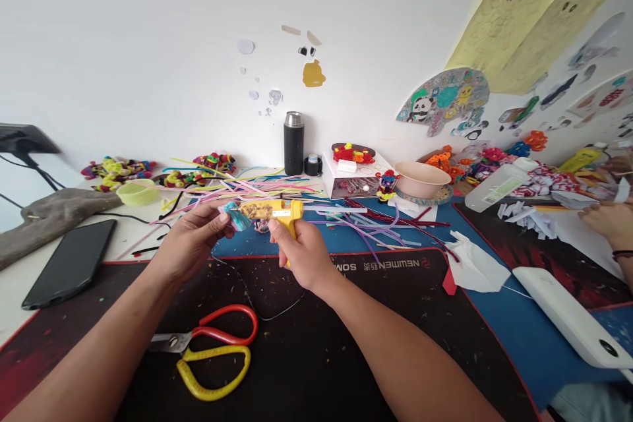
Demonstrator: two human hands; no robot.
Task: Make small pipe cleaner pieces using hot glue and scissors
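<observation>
My right hand [304,254] is wrapped round the handle of a yellow hot glue gun [270,210], its nozzle pointing left. A clear glue stick [333,209] juts from the gun's back end. Between the fingertips of my left hand [198,231] is a small blue and pink pipe cleaner piece [237,216], right at the nozzle; whether the two touch I cannot tell. On the black desk mat [297,369] below lie scissors [212,349] with one red and one yellow handle loop, blades partly hidden behind my left forearm.
Loose pipe cleaners [366,227] spread behind my hands. At the wall stand a black thermos [293,145], a white box [341,178] and a beige bowl [422,179]. A phone [72,264] lies left, a white power bank [568,316] right. Another person's hand [606,221] is at the far right.
</observation>
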